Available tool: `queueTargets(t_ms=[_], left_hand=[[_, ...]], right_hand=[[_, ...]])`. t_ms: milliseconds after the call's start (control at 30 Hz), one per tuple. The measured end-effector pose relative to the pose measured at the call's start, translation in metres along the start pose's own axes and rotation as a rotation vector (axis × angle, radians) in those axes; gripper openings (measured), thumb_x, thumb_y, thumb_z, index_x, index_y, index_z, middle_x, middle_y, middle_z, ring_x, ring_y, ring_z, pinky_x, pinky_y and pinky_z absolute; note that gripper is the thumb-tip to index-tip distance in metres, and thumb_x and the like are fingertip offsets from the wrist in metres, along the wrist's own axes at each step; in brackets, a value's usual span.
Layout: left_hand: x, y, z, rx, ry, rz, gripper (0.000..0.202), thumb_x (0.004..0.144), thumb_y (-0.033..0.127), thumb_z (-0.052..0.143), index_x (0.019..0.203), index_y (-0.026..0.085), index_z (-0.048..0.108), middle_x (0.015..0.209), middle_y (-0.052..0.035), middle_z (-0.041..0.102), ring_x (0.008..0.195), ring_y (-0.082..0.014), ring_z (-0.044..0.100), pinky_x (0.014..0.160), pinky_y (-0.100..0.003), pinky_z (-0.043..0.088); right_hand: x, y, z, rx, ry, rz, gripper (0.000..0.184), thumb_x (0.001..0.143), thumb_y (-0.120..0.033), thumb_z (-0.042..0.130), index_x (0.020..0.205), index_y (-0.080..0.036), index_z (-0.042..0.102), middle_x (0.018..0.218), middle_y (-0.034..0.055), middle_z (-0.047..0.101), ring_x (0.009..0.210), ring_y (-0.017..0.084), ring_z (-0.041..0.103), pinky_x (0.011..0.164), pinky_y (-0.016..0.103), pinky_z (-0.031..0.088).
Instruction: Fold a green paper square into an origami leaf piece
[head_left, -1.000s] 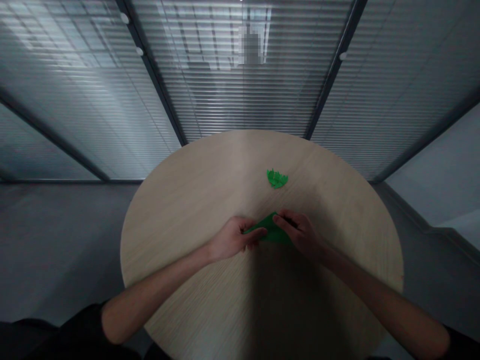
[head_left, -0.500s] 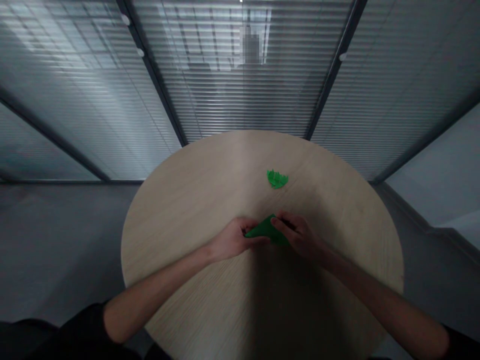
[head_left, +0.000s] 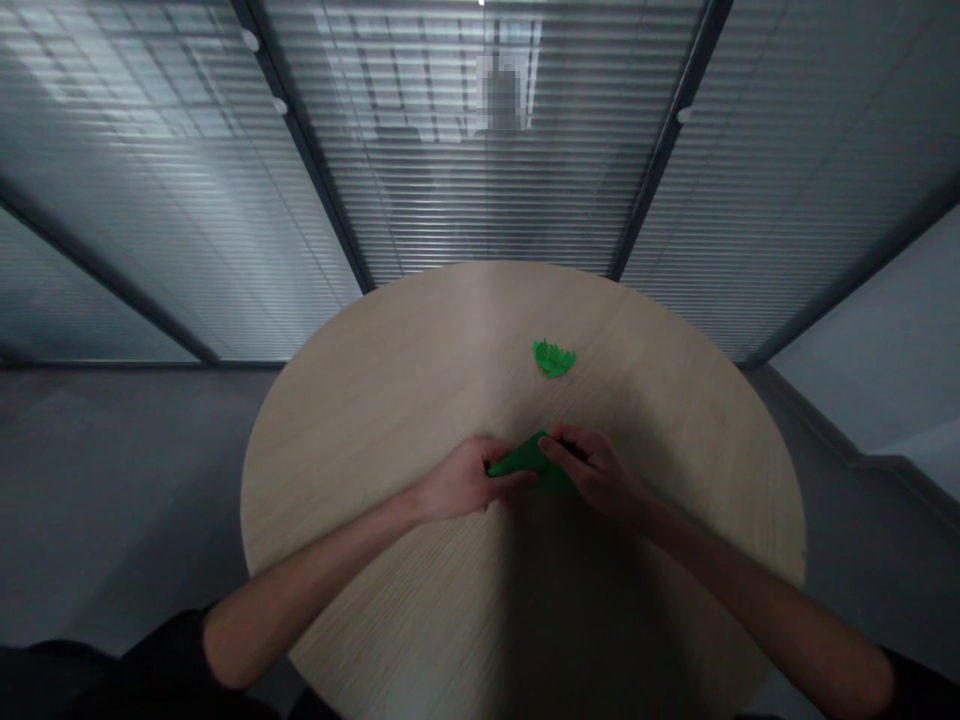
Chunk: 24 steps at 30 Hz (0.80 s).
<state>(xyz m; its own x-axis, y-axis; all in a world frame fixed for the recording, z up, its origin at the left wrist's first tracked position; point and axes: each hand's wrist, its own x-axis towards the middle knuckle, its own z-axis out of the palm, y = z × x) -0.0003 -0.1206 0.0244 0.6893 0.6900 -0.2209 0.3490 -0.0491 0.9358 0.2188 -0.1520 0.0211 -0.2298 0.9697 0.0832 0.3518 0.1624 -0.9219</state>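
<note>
Wide margins were offered at both side edges of the round, pale wood-grain table [head_left: 352, 400]; nearer its far edge, a jagged bright-green piece [head_left: 553, 358] was seen. Mid-table, a flat dark-green sheet [head_left: 529, 456] was pinched, left end by the bare left hand [head_left: 463, 480], right by the bare right hand [head_left: 604, 475], thumbs and fingers closed.

Left hand [head_left: 460, 483] near right hand [head_left: 606, 480] (fingers [head_left: 493, 445] bent)
</note>
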Motion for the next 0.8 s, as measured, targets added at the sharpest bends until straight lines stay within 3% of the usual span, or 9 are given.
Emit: queueTargets(t_ms=[100, 300, 533, 800], left_hand=[[0.0017, 0.0005, 0.0023, -0.042, 0.055, 0.031, 0.034, 0.09, 0.047, 0.071, 0.101, 0.015, 0.07, 0.07, 0.0024, 0.062, 0.053, -0.0091, 0.054, 0.047, -0.019, 0.042], [0.0051, 0.001, 0.0055, -0.056, 0.035, 0.067, 0.033, 0.092, 0.046, 0.067, 0.086, 0.013, 0.068, 0.067, 0.0023, 0.058, 0.054, -0.0089, 0.053, 0.049, -0.02, 0.043], [0.0019, -0.0021, 0.0053, -0.063, -0.004, 0.024, 0.035, 0.092, 0.048, 0.065, 0.085, 0.014, 0.067, 0.068, -0.0015, 0.067, 0.054, -0.0102, 0.058, 0.049, -0.02, 0.045], [0.0008, -0.0011, 0.0037, -0.103, -0.028, -0.016, 0.038, 0.09, 0.052, 0.067, 0.081, 0.015, 0.065, 0.064, 0.0, 0.066, 0.053, -0.0106, 0.059, 0.048, -0.02, 0.046]], right_hand=[[-0.0008, -0.0006, 0.002, 0.006, -0.026, -0.013, 0.037, 0.097, -0.047, 0.054, 0.072, -0.02, 0.053, 0.069, -0.0022, 0.045, 0.064, 0.014, 0.043, 0.059, 0.027, 0.034], [-0.0016, -0.0021, 0.0036, -0.003, -0.052, -0.018, 0.038, 0.098, -0.047, 0.054, 0.071, -0.02, 0.052, 0.066, -0.0033, 0.043, 0.061, 0.013, 0.041, 0.057, 0.027, 0.032], [-0.0003, -0.0033, -0.0004, -0.02, 0.023, -0.002, 0.038, 0.098, -0.047, 0.054, 0.071, -0.02, 0.053, 0.067, -0.0031, 0.042, 0.062, 0.013, 0.042, 0.056, 0.026, 0.032], [-0.0001, -0.0041, -0.0033, -0.025, 0.023, 0.013, 0.038, 0.097, -0.048, 0.055, 0.071, -0.02, 0.053, 0.068, -0.0024, 0.044, 0.063, 0.013, 0.043, 0.057, 0.027, 0.033]])
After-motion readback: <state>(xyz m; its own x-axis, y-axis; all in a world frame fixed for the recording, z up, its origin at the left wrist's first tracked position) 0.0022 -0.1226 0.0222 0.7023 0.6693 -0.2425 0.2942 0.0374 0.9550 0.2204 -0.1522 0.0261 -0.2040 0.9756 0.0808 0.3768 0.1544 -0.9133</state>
